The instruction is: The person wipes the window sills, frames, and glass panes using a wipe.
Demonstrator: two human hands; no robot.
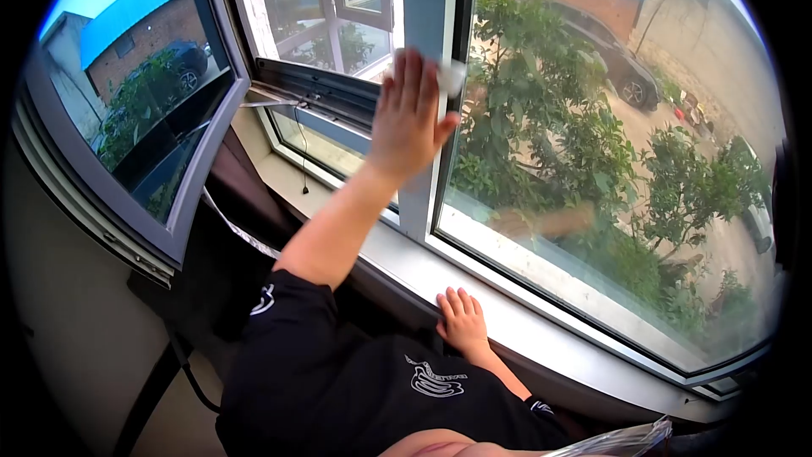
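Observation:
My left hand (pixel 408 114) is raised against the grey-blue window post (pixel 419 195), its fingers stretched upward and blurred by motion. Beneath the fingers it holds a white cloth (pixel 454 78), or perhaps a tissue, pressed to the post; only the right edge pokes out. Lower down, my right hand (pixel 463 320) lies flat on the pale windowsill (pixel 516 322) with its fingers a little apart, holding nothing. A large fixed glass pane (pixel 558 161) is directly to the right of the post and reflects an arm faintly.
An opened window sash (pixel 182 228) juts inward on the left. Behind the post is the open window's dark lower rail (pixel 317 93), with a thin cord (pixel 304 152) hanging below. Clear plastic (pixel 626 438) shows at bottom right. Outside are bushes and a parked car (pixel 605 51).

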